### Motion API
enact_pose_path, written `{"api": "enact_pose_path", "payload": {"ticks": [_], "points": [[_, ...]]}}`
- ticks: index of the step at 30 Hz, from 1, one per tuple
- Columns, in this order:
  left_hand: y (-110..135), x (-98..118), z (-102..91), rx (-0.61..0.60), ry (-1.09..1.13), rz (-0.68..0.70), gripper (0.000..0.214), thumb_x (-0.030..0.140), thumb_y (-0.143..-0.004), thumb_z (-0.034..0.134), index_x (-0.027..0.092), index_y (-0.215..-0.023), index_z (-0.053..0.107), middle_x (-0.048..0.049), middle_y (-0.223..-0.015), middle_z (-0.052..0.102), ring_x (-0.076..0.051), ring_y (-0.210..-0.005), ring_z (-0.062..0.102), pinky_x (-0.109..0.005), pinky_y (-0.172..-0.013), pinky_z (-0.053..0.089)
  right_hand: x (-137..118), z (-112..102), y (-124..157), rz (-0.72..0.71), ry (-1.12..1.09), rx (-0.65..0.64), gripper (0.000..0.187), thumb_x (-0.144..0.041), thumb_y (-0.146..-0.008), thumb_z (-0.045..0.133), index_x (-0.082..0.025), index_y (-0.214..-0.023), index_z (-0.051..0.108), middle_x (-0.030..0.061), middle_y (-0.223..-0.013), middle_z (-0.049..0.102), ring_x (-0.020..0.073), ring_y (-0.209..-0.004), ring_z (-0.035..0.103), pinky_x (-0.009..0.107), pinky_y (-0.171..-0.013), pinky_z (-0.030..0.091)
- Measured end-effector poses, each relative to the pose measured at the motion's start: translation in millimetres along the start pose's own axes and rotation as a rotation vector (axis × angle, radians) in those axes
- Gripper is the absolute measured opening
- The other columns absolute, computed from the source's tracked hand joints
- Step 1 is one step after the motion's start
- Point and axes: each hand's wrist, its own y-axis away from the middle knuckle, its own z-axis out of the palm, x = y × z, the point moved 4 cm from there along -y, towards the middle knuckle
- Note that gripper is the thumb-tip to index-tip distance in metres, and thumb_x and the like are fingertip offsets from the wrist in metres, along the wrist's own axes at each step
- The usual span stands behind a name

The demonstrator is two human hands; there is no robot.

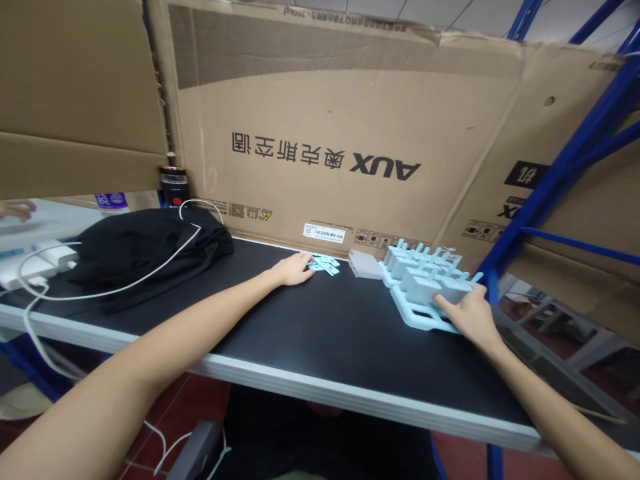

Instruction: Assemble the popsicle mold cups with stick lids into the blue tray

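A dark, flat surface [325,340] with a pale grey front edge runs across the view. Toward its left end lie a white power strip [30,268] and a heap of black fabric [145,247]. Near the rear edge, around the middle, flat light-blue sticks [325,264] are loosely piled. Just right of them is a whitish translucent case [365,265], then a light-blue mould set [419,288] with handles pointing upward.

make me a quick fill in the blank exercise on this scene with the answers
1. The ____ hand is at the loose sticks.
2. The popsicle mold by the right hand is light ____.
3. Large Latin letters on the cardboard spell ____.
4. The tabletop is ____.

Missing words: left; blue; AUX; black
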Motion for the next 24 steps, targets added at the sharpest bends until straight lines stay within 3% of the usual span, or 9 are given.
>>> {"api": "enact_pose_path", "payload": {"ticks": [3, 6, 8, 11, 15, 18, 21, 24], "points": [[1.6, 2.1, -1.8, 0.006, 0.007, -0.005, 0.042, 0.049, -0.093, 0.040, 0.024, -0.126, 0.047, -0.0093, -0.138, 0.053, -0.027, -0.127, 0.051, -0.044, -0.101, 0.045, 1.1, -12.4, 4.1, 0.079, -0.129, 0.093, 0.079, -0.064, -0.075, 0.057, -0.012, -0.130, 0.033, 0.0307, -0.128, 0.055, 0.0424, -0.117, 0.057, 0.042, -0.093, 0.048], [2.4, 3.6, -3.3, 0.003, 0.010, -0.013, 0.042, 0.048, -0.093, 0.040, 0.024, -0.126, 0.048, -0.0094, -0.140, 0.052, -0.027, -0.127, 0.051, -0.044, -0.100, 0.046, -3.8, -34.6, 7.9, 0.169, -0.220, 0.283, 0.075, -0.064, -0.073, 0.060, -0.019, -0.127, 0.035, 0.0257, -0.125, 0.059, 0.0408, -0.116, 0.058, 0.044, -0.095, 0.047], [2.0, 3.4, -3.5, -0.004, 0.007, -0.019, 0.042, 0.049, -0.092, 0.041, 0.024, -0.126, 0.047, -0.0095, -0.140, 0.051, -0.028, -0.128, 0.050, -0.044, -0.100, 0.046, -21.7, -48.0, 7.6, 0.096, -0.260, 0.345, 0.070, -0.061, -0.074, 0.060, -0.023, -0.128, 0.035, 0.0219, -0.127, 0.058, 0.0376, -0.116, 0.058, 0.043, -0.095, 0.047], [1.3, 1.6, -3.2, -0.008, 0.003, -0.025, 0.045, 0.050, -0.092, 0.042, 0.025, -0.130, 0.044, -0.0094, -0.142, 0.050, -0.028, -0.130, 0.048, -0.044, -0.099, 0.047, -75.8, -52.7, 1.4, -0.154, -0.219, 0.222, 0.062, -0.051, -0.076, 0.060, -0.023, -0.126, 0.037, 0.0174, -0.122, 0.060, 0.0336, -0.108, 0.061, 0.041, -0.089, 0.049], [2.1, 0.7, -4.1, 0.023, 0.009, -0.031, 0.053, 0.051, -0.092, 0.042, 0.025, -0.138, 0.035, -0.0110, -0.145, 0.047, -0.029, -0.133, 0.046, -0.046, -0.101, 0.046, -170.2, -18.1, -9.1, -0.601, 0.169, -0.122, 0.050, -0.039, -0.075, 0.058, -0.017, -0.118, 0.043, 0.0160, -0.106, 0.065, 0.0313, -0.093, 0.063, 0.037, -0.075, 0.048], [2.5, 1.4, -4.1, 0.029, 0.003, -0.039, 0.057, 0.051, -0.092, 0.041, 0.023, -0.141, 0.032, -0.0122, -0.147, 0.046, -0.030, -0.135, 0.045, -0.046, -0.102, 0.046, -220.0, 19.6, -17.8, -0.882, 0.494, -0.208, 0.039, -0.031, -0.076, 0.057, -0.016, -0.111, 0.048, 0.0171, -0.108, 0.064, 0.0313, -0.099, 0.061, 0.035, -0.076, 0.046], [1.7, 1.3, -2.9, 0.009, -0.005, -0.058, 0.060, 0.053, -0.092, 0.040, 0.024, -0.144, 0.030, -0.0107, -0.150, 0.043, -0.030, -0.136, 0.044, -0.046, -0.105, 0.044, -244.1, 46.4, -29.8, -0.949, 0.652, -0.215, 0.042, -0.025, -0.073, 0.059, -0.014, -0.112, 0.050, 0.0182, -0.112, 0.062, 0.0309, -0.103, 0.060, 0.036, -0.078, 0.046], [1.1, 1.4, -2.3, -0.006, -0.010, -0.054, 0.060, 0.052, -0.093, 0.039, 0.026, -0.145, 0.029, -0.0080, -0.153, 0.041, -0.028, -0.137, 0.043, -0.044, -0.109, 0.041, -255.8, 56.0, -36.9, -0.939, 0.677, -0.195, 0.046, -0.030, -0.073, 0.060, -0.012, -0.114, 0.051, 0.0190, -0.114, 0.062, 0.0323, -0.106, 0.059, 0.038, -0.078, 0.048]]}}
